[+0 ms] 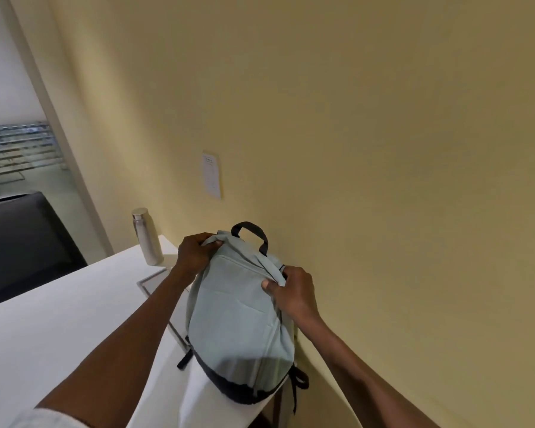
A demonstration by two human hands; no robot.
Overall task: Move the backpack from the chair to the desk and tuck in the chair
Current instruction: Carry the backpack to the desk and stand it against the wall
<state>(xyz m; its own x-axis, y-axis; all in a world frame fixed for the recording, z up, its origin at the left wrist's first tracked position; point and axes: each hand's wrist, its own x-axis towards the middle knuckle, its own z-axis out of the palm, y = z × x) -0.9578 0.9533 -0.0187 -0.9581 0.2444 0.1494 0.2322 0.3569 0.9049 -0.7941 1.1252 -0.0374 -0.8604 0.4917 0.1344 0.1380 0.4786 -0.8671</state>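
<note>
The pale backpack [241,316] stands on the white desk [59,319] against the wall, its dark base overhanging the near edge. The left hand [195,253] pinches the top fabric at 10 o'clock; the right hand [291,293] clutches it at 2 o'clock. A steel bottle [147,236] stands beyond. No chair shows. A tray-like frame [158,285] is mostly hidden by the left arm.

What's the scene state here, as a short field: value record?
backpack: pale grey-green backpack on the white desk, near its corner by the wall
left hand: gripping the backpack's top fabric
right hand: gripping its upper right side
bottle: steel bottle upright on the desk, left of the backpack
chair: not identifiable in view
</note>
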